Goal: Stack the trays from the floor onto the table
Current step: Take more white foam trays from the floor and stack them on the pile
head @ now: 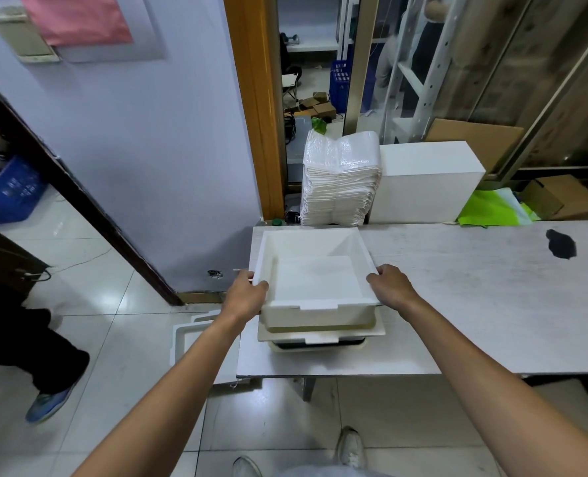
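Centre of the head view: a deep white square foam tray (315, 270) sits on top of a short stack at the near left corner of the pale grey worktop (475, 304). Directly beneath it is a cream flanged tray (320, 333), with something darker under that; the stack count is not readable. The left hand (248, 290) grips the tray's left rim, thumb over the edge. The right hand (390, 287) grips the right rim, fingers wrapped on it. The two-sided hold at the near corners likely keeps the light tray level and squares it over the one below. Whether it is fully seated I cannot tell.

Lower left of centre, on the tiled floor just beside the worktop edge: a second white foam tray (186, 342), partly hidden by the left forearm and judged next to lift.

Upper centre, behind the worktop: a wrapped pile of white foam trays (341, 180) and a white foam block (427, 180), both apart from the stack.

Lower left of frame: another person's leg and blue shoe (50, 404), near the floor tray; this could crowd the bend down.
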Action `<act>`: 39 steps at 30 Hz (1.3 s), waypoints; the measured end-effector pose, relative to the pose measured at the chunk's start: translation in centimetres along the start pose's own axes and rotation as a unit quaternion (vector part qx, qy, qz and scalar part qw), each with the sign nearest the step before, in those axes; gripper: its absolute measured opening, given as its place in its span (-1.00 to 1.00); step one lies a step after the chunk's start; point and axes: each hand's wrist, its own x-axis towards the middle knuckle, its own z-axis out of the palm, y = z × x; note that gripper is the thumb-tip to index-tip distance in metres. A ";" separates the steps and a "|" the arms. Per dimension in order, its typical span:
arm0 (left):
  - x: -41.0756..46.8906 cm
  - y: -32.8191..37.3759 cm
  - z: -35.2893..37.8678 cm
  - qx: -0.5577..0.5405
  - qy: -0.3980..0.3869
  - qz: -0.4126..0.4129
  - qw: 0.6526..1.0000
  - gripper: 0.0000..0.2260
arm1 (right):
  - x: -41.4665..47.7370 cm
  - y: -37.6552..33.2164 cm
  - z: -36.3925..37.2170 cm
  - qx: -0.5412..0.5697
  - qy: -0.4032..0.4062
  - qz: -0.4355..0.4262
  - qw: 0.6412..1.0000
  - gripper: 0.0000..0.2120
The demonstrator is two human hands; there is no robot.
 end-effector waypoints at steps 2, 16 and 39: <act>0.2 -0.2 0.1 0.006 0.002 -0.001 1.000 -0.61 | 0.1 0.1 0.0 0.000 -0.006 0.000 1.000 -0.83; 0.4 -2.1 0.6 0.090 0.024 0.036 0.995 -0.58 | 0.3 1.2 0.4 -0.085 -0.002 0.002 0.996 -0.74; -0.6 -5.0 1.7 0.329 0.026 0.141 0.933 -0.50 | -1.1 3.0 2.9 -0.236 -0.005 -0.018 0.972 -0.44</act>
